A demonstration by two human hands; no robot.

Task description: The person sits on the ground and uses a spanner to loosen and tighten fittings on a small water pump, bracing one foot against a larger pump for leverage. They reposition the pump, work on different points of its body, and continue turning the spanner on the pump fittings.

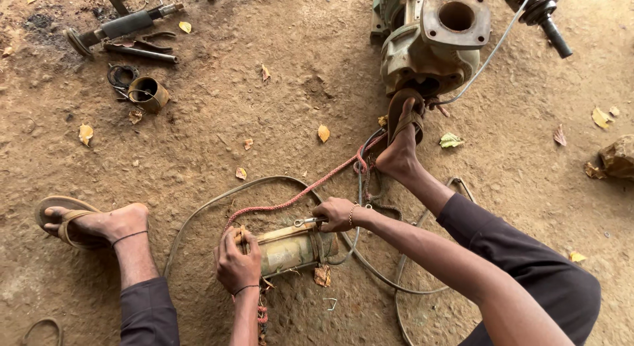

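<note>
bare dirt left of small pump [294, 248], rope [297, 195] and hose [218, 200] crowding behind

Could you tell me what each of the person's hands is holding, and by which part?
The left hand grips the near end of the yellowish cylindrical pump body. The right hand holds a small metal tool by one end, at the body's top.

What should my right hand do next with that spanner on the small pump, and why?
Probably a short turn of the spanner. The right hand already grips it at the top of the small cylindrical pump lying on the dirt, and the left hand braces the pump's near end, so it looks steadied.
</note>
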